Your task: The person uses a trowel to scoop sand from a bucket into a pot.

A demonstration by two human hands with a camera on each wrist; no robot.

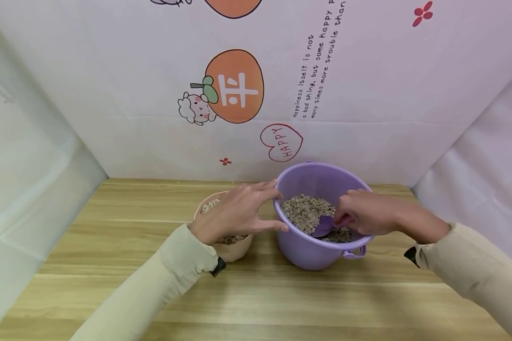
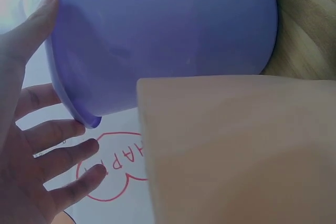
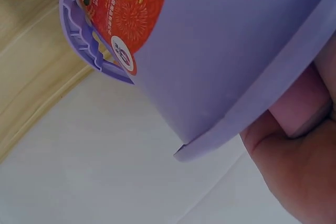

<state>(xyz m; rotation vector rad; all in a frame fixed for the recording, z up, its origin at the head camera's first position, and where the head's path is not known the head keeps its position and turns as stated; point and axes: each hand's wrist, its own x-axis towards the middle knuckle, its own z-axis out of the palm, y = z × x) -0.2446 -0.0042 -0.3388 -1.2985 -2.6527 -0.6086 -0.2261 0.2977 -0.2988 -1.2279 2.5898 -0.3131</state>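
Note:
A purple bucket (image 1: 320, 258) stands on the table with greyish-brown gravel (image 1: 305, 210) inside. My left hand (image 1: 243, 208) reaches over a peach pot (image 1: 234, 253); its spread thumb and fingertips touch the bucket's near-left rim. In the left wrist view the thumb (image 2: 39, 22) lies on the rim and the lower fingers hang free beyond it. Inside the bucket my right hand (image 1: 364, 213) grips a small shovel (image 1: 323, 226), its purple blade down in the gravel. The shovel's pink handle (image 3: 302, 103) shows in the right wrist view, partly hidden by the rim.
Pale gravel also lies in the peach pot, just left of the bucket. The bucket's purple carrying handle (image 3: 76, 32) hangs on its outer side near a red label (image 3: 128, 11). Behind the wooden table (image 1: 123, 251) rises a white printed backdrop (image 1: 362, 109), with white sheets at both sides.

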